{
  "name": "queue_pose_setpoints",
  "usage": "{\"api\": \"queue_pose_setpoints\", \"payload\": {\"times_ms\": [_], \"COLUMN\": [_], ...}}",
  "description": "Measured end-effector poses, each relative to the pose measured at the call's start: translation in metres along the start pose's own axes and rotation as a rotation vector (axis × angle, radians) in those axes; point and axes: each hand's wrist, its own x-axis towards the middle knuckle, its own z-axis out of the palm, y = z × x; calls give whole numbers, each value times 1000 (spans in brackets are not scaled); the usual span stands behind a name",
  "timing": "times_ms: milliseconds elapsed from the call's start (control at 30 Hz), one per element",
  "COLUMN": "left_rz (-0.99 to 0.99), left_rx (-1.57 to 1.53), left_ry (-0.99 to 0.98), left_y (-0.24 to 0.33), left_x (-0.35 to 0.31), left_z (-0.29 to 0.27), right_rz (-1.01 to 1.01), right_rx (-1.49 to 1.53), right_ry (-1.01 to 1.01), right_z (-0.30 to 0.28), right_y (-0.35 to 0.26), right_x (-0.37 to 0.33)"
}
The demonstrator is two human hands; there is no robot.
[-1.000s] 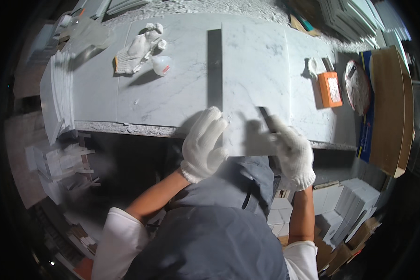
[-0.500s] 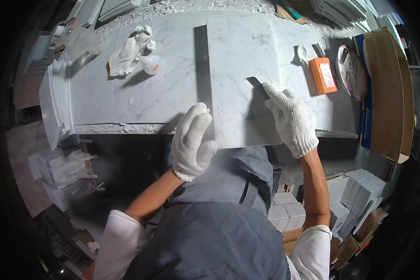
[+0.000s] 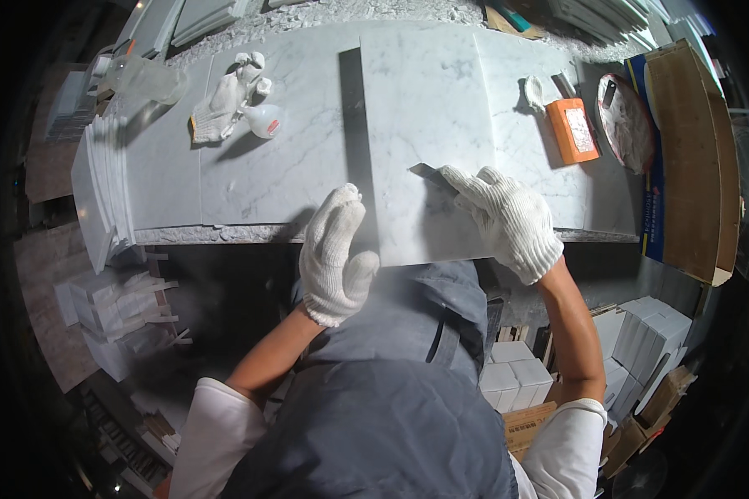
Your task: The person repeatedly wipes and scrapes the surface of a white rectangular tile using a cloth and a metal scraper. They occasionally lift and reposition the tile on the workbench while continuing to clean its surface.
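A long white, grey-veined marble slab [image 3: 424, 100] lies lengthwise in front of me, raised above the pale slabs under it, its near end over the bench edge. My right hand [image 3: 514, 218], in a white knit glove, is closed on a thin flat scraper blade [image 3: 425, 172]. The blade's angled tip points left over the slab's face; the glove hides its other end. By the slab's near left edge is my gloved left hand [image 3: 334, 254], fingers stretched out and thumb apart, holding nothing. Whether it touches that edge I cannot tell.
Spare white gloves [image 3: 223, 104] and a squeeze bottle [image 3: 264, 121] lie on the left. To the right are an orange block-shaped container [image 3: 572, 131], a round paste-smeared dish [image 3: 626, 125] and a cardboard box [image 3: 692, 158]. Thin slabs [image 3: 106, 187] lean at the bench's left end.
My right hand has moved slightly left, and the scraper blade has swung to a flatter angle, its tip further left and nearer me. The left hand stays by the slab's edge.
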Motion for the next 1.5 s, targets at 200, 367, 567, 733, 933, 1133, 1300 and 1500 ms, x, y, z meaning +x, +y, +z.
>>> {"api": "queue_pose_setpoints", "payload": {"times_ms": [200,367,567,733,933,1133,1300,1500], "left_rz": [20,-36,12,-67,-411,-671,-766,-752], "left_rx": [-39,-36,-113,-166,-393,-743,-660,-558], "left_ry": [0,24,-37,56,183,-4,-380,-864], "left_y": [6,9,10,10,12,24,42,54], "left_x": [7,10,18,21,12,28,64,91], "left_z": [-4,-15,-20,-25,-25,-21,-20,-19], "right_rz": [-72,-136,-189,-77,284,406,304,316], "right_rx": [282,-127,374,-44,636,830,727,465], "right_ry": [232,54,318,-113,89,194,121,73], "right_z": [10,19,12,18,35,42,37,25], "right_y": [30,-3,-5,-29,-56,-61,-63,-61], "right_x": [46,16,19,-10,-37,-40,-49,-68]}}
